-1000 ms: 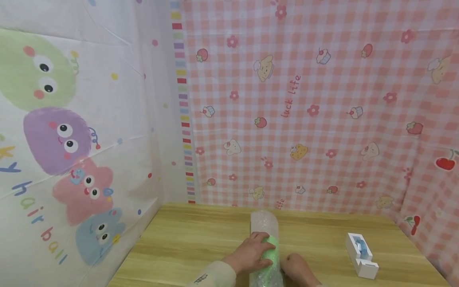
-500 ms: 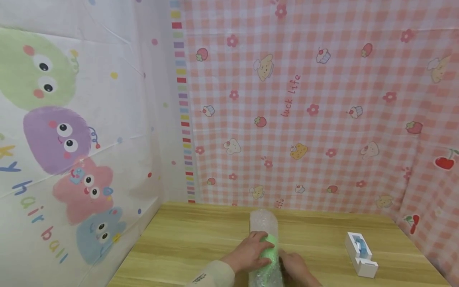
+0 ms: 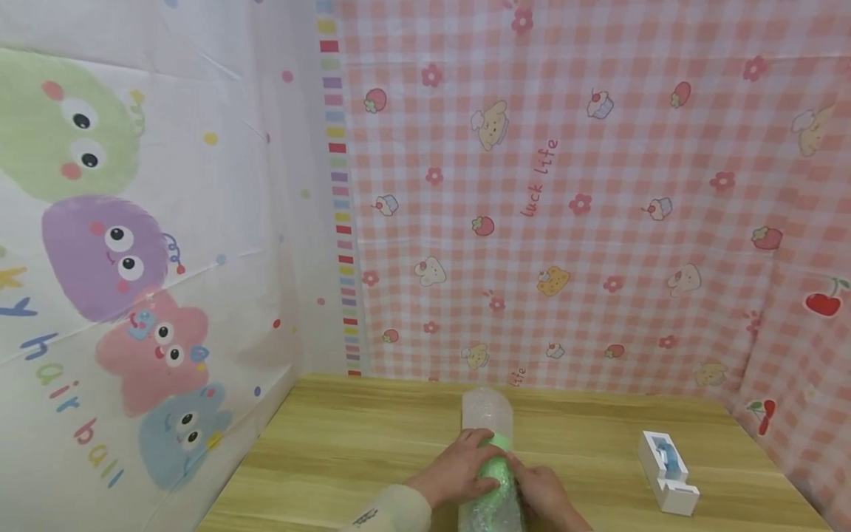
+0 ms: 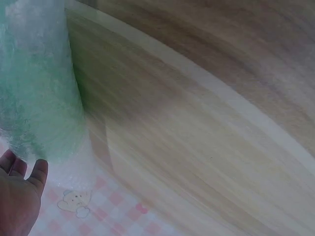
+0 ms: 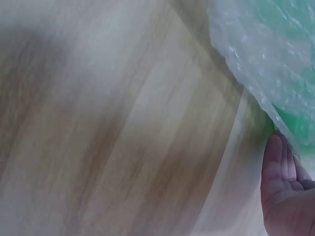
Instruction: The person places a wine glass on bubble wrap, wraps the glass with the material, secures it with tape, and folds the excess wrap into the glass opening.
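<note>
A green, rounded object (image 3: 500, 442) lies in a long strip of clear bubble wrap (image 3: 487, 408) on the table; its kind is obscured by the wrap. My left hand (image 3: 462, 469) rests across it from the left, fingers spread over the top. In the left wrist view, the fingertips of the left hand (image 4: 22, 189) touch the lower end of the wrapped green bundle (image 4: 42, 93). From the right, my right hand (image 3: 541, 491) holds the side of the bubble wrap, its fingertips close to the left fingers. The right wrist view shows the right hand (image 5: 288, 189) at the wrap's edge (image 5: 261, 101).
A white tape dispenser (image 3: 665, 473) with a blue roll of tape (image 3: 668, 455) stands on the right of the wood-grain table (image 3: 372, 421). Behind the table hangs a pink checked cloth (image 3: 585, 244); a white cartoon-printed sheet (image 3: 253, 222) covers the left side.
My right hand has moved up and left, from beside the wrap onto its side, bringing the wrap's edge up against the green object. The left hand stays nearly in place.
</note>
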Demonstrator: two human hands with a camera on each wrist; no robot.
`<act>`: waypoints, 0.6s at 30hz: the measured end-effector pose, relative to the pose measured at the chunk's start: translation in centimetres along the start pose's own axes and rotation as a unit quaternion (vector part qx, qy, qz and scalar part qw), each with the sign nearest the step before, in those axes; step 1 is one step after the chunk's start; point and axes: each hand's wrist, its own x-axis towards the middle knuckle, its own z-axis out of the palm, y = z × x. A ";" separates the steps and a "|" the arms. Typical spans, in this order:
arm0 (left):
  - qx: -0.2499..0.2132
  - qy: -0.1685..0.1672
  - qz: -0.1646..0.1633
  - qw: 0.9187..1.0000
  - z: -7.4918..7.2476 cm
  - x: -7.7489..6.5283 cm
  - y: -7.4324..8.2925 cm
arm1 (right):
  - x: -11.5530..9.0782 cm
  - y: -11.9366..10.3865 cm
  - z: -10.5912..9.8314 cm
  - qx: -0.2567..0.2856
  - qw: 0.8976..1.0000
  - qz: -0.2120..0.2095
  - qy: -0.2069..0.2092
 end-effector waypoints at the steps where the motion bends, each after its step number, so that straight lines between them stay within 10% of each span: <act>1: -0.001 0.003 0.001 1.000 0.1 0.0 -0.1 | -0.1 -0.1 0.0 -0.006 1.000 -0.006 0.008; 18: -0.050 0.006 -0.030 0.998 0.2 -0.7 -1.2 | -0.1 -0.4 0.3 -0.095 0.990 -0.046 0.093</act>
